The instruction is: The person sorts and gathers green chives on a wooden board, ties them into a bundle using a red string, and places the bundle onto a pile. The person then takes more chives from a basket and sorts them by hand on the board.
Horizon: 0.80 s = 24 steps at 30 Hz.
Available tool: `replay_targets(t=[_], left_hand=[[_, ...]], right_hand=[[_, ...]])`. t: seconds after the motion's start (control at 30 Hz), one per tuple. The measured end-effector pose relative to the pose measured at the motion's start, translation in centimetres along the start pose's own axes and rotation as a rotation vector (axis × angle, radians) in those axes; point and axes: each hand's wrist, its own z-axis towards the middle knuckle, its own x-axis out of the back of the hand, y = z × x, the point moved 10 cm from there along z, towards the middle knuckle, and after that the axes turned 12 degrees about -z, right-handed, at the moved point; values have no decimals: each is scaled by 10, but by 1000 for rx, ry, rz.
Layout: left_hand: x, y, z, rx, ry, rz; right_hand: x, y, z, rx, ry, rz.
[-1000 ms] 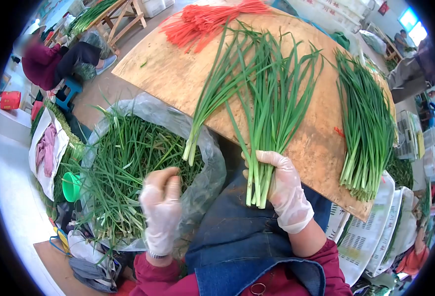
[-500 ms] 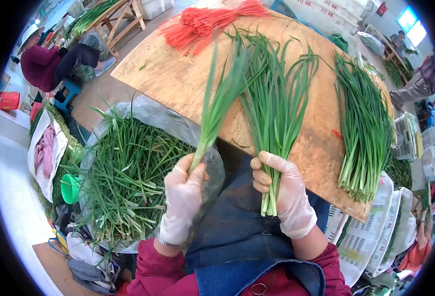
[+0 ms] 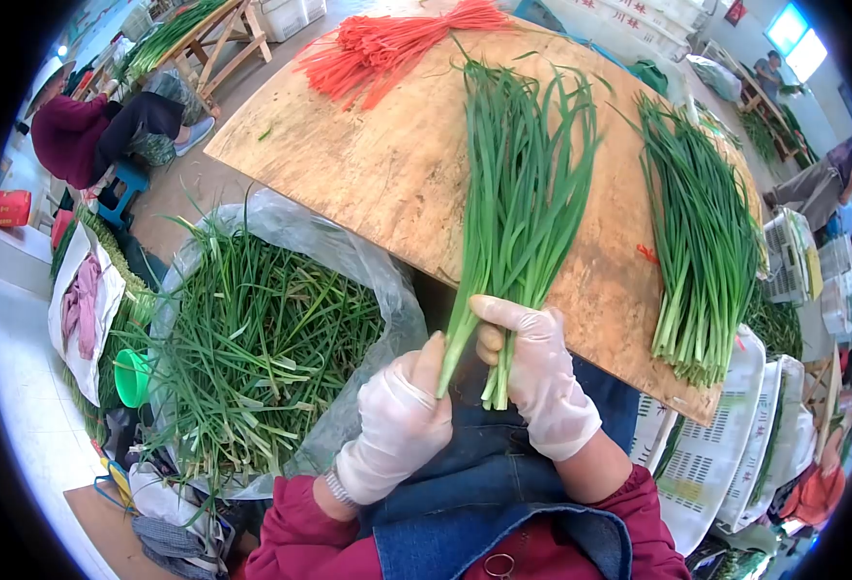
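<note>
Both my hands wear thin whitish gloves. My left hand (image 3: 402,416) is closed on the white lower ends of a small bundle of garlic chives (image 3: 459,340). Against it lies a larger bunch of garlic chives (image 3: 532,208), gripped near the stem ends by my right hand (image 3: 544,377), whose thumb reaches across to the small bundle. The leaves of both point away from me over the wooden table (image 3: 349,184), and their tops overlap. To the right on the table lies a thick pile of chives (image 3: 702,242), stems toward me.
Red ties (image 3: 387,48) lie at the table's far edge. Loose chives fill a plastic-lined container (image 3: 402,309) at left, beside a green cup (image 3: 131,377). White crates (image 3: 716,454) stand at lower right. A person (image 3: 83,135) sits at far left.
My left hand has brought the small bundle rightward and down against the bunch in my right hand. The bundles stood apart at the stems before and now touch. The view has shifted slightly.
</note>
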Motion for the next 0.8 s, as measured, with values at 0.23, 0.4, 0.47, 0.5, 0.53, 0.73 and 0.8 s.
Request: replay_targets(t=[0.23, 0.4, 0.47, 0.5, 0.53, 0.73, 0.8], left_hand=[[-45, -53, -12, 916, -175, -1388], [-53, -64, -1, 936, -41, -1386], [-54, -68, -2, 964, 34, -1419], [-55, -71, -4, 984, 75, -1428], [-55, -73, -6, 1002, 116, -1436], [-35, -77, -4, 879, 189, -1296], [-22, -66, -1, 793, 57, -1301]], right_hand=[[5, 15, 6, -30, -79, 65], [8, 20, 6, -55, -83, 70], [9, 20, 7, -56, -97, 91], [9, 21, 7, -59, -105, 102], [10, 21, 7, -53, -89, 100], [12, 14, 3, -14, 2, 57], [17, 7, 2, 16, 58, 12]])
